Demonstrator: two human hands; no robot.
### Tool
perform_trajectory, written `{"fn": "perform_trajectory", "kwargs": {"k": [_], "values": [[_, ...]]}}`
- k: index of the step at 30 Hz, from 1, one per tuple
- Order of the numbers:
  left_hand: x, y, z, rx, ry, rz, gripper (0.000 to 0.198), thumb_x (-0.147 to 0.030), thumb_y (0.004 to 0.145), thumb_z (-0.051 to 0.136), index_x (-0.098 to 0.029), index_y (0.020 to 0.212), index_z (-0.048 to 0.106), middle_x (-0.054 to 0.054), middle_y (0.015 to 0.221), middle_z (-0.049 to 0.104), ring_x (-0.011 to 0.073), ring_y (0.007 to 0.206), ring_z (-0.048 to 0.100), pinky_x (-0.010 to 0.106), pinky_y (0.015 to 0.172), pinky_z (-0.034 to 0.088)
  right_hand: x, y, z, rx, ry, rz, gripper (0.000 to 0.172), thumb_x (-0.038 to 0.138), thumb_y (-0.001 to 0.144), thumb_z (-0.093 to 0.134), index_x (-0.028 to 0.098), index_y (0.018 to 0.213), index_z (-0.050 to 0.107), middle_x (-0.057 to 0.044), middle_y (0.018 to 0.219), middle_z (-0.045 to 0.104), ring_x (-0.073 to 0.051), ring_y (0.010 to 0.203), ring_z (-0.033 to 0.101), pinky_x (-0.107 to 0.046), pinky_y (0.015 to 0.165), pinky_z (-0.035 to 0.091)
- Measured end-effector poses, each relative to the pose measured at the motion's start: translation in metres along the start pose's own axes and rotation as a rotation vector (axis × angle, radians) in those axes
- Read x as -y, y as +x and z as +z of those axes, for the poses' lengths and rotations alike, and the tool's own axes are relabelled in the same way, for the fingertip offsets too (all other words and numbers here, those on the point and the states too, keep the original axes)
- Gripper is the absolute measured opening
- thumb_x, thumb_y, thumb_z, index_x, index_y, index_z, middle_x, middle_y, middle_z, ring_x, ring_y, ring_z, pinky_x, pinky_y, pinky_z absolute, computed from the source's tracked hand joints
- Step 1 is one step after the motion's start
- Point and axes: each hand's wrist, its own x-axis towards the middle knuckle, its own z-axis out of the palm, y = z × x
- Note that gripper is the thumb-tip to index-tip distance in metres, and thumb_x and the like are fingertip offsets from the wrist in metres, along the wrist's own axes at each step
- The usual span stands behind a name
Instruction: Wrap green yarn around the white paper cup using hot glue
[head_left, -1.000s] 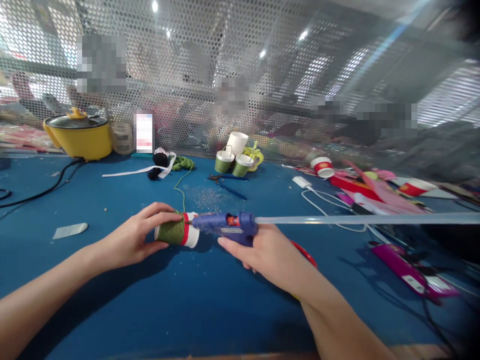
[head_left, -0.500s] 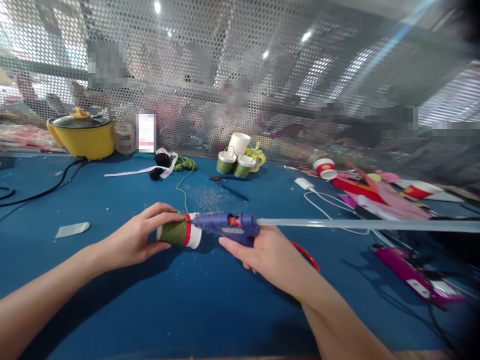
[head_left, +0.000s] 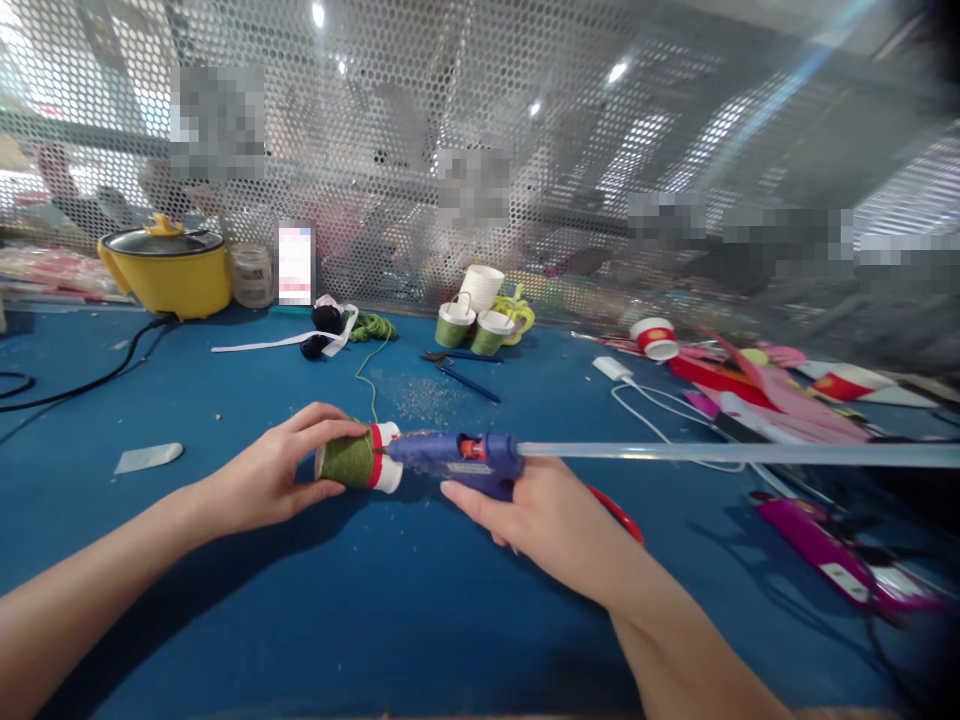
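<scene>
My left hand [head_left: 274,470] is wrapped round a paper cup [head_left: 360,461] lying on its side on the blue table [head_left: 420,610]; the cup is mostly covered in green yarn, with a red band and white rim showing. My right hand [head_left: 540,510] grips a blue glue gun [head_left: 457,458] whose nozzle touches the cup near its rim. A long clear glue stick [head_left: 735,453] sticks out of the gun's back to the right. A strand of green yarn [head_left: 367,375] runs from the cup back to a green yarn pile [head_left: 369,325].
Two yarn-wrapped cups with handles [head_left: 471,328] and a white cup stand at the back centre by scissors [head_left: 457,368]. A yellow pot [head_left: 166,270] and black cable [head_left: 82,375] are back left. A white charger cable [head_left: 637,400], red-white cups, pink scraps and a magenta tool [head_left: 832,550] lie right.
The view has shifted slightly. Both hands keep the same hold, with the glue gun nozzle staying against the cup.
</scene>
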Motion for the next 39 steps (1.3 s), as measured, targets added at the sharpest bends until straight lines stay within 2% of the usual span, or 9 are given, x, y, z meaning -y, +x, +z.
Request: {"fn": "perform_trajectory", "kwargs": {"k": [6, 10, 17, 33, 39], "values": [[-0.003, 0.0, 0.001, 0.009, 0.006, -0.001, 0.045, -0.015, 0.082, 0.055, -0.024, 0.124, 0.042, 0.008, 0.121, 0.045, 0.0213, 0.108, 0.051, 0.035, 0.092, 0.046, 0.0, 0.001, 0.001, -0.031, -0.006, -0.007, 0.022, 0.036, 0.078, 0.055, 0.019, 0.065, 0.06, 0.006, 0.04, 0.05, -0.011, 0.038, 0.046, -0.023, 0.045, 0.038], [-0.002, 0.0, 0.002, 0.004, 0.011, 0.011, 0.045, -0.012, 0.081, 0.055, -0.025, 0.123, 0.043, 0.008, 0.121, 0.044, 0.0212, 0.109, 0.05, 0.036, 0.092, 0.046, 0.003, 0.001, -0.001, -0.005, 0.03, 0.012, 0.024, 0.035, 0.078, 0.055, 0.02, 0.059, 0.056, 0.006, 0.039, 0.048, -0.01, 0.037, 0.046, -0.022, 0.041, 0.036], [-0.004, 0.0, 0.003, 0.001, 0.036, 0.056, 0.043, -0.009, 0.081, 0.053, -0.022, 0.12, 0.043, 0.01, 0.121, 0.045, 0.022, 0.11, 0.049, 0.036, 0.091, 0.047, 0.004, 0.003, -0.001, 0.0, 0.105, 0.05, 0.036, 0.033, 0.076, 0.057, 0.02, 0.045, 0.044, 0.005, 0.038, 0.048, -0.008, 0.036, 0.044, -0.019, 0.038, 0.035], [-0.008, -0.001, 0.006, -0.005, 0.123, 0.085, 0.041, -0.007, 0.082, 0.049, -0.024, 0.119, 0.044, 0.009, 0.122, 0.045, 0.0219, 0.106, 0.049, 0.037, 0.088, 0.047, -0.002, 0.013, 0.004, 0.006, 0.153, 0.085, 0.024, 0.035, 0.077, 0.056, 0.019, 0.06, 0.054, 0.006, 0.039, 0.048, -0.008, 0.035, 0.045, -0.018, 0.037, 0.036], [-0.009, -0.001, 0.006, -0.02, 0.141, 0.089, 0.042, -0.007, 0.081, 0.052, -0.024, 0.119, 0.045, 0.009, 0.122, 0.048, 0.0213, 0.106, 0.051, 0.035, 0.089, 0.048, -0.001, 0.012, 0.004, 0.001, 0.139, 0.078, 0.03, 0.036, 0.077, 0.055, 0.019, 0.053, 0.051, 0.005, 0.039, 0.049, -0.008, 0.036, 0.045, -0.019, 0.038, 0.036]]}}
